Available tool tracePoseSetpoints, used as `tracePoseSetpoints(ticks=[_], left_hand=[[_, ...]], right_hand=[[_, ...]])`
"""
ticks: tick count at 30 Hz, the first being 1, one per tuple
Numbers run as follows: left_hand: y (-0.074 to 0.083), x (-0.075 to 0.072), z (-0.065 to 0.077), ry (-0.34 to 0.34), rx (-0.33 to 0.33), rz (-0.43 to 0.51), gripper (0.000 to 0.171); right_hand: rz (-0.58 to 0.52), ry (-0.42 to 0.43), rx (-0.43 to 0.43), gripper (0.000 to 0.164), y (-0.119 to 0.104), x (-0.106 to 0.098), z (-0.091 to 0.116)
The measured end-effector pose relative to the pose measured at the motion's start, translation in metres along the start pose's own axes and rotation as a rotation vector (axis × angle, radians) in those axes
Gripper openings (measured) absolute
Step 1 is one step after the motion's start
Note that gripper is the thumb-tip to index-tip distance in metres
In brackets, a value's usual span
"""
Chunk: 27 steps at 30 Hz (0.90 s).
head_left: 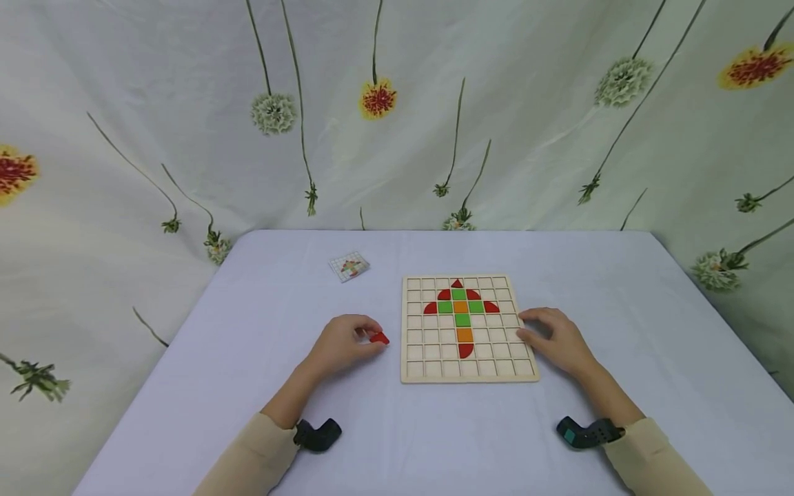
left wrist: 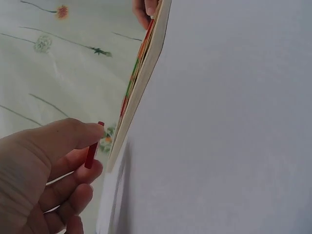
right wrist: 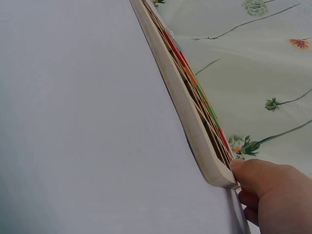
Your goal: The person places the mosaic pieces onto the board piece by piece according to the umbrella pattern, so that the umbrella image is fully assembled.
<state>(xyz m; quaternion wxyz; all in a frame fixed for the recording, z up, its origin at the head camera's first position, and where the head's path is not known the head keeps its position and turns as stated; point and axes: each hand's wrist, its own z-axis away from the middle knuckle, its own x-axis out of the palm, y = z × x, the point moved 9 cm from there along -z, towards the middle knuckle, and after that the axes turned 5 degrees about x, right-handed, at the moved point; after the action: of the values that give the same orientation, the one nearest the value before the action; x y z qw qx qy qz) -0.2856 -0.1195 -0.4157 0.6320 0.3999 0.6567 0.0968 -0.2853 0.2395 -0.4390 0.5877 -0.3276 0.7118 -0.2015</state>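
Note:
Between thumb and fingers my left hand pinches a small flat red tile, held left of the board. Edge-on in the left wrist view, the same red tile looks like a thin strip. My right hand rests at the right edge of the wooden grid board, thumb and forefinger spread apart and touching it. Up close, the right thumb lies at the board's edge. Red rounded tiles, a red triangle, green squares and orange squares form a mushroom-like or arrow-like figure on the grid.
Beyond the left hand, a small card printed with a similar coloured figure on a grid lies on the white tablecloth. A curtain with a flower print hangs behind the table. Both wrists wear dark bands.

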Motion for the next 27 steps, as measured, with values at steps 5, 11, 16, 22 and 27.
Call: tracePoseSetpoints(ticks=[5,11,16,22,27], left_hand=[[0.014,0.013,-0.008,-0.066,0.046,-0.006,0.014],[0.023,0.029,-0.016,-0.122,0.056,-0.003,0.015],[0.034,0.040,-0.023,-0.174,0.083,0.000,0.015],[0.050,0.053,-0.032,-0.240,0.117,0.002,0.015],[0.063,0.063,-0.038,-0.276,0.158,0.005,0.016]], right_hand=[[-0.004,0.000,0.002,0.032,0.000,0.000,0.001],[-0.010,0.027,-0.032,0.033,-0.003,-0.001,0.001],[0.000,0.056,-0.052,0.033,-0.005,-0.004,0.001],[-0.002,0.015,-0.011,0.032,0.000,-0.001,0.000],[-0.003,0.001,0.006,0.032,-0.001,-0.001,0.000]])
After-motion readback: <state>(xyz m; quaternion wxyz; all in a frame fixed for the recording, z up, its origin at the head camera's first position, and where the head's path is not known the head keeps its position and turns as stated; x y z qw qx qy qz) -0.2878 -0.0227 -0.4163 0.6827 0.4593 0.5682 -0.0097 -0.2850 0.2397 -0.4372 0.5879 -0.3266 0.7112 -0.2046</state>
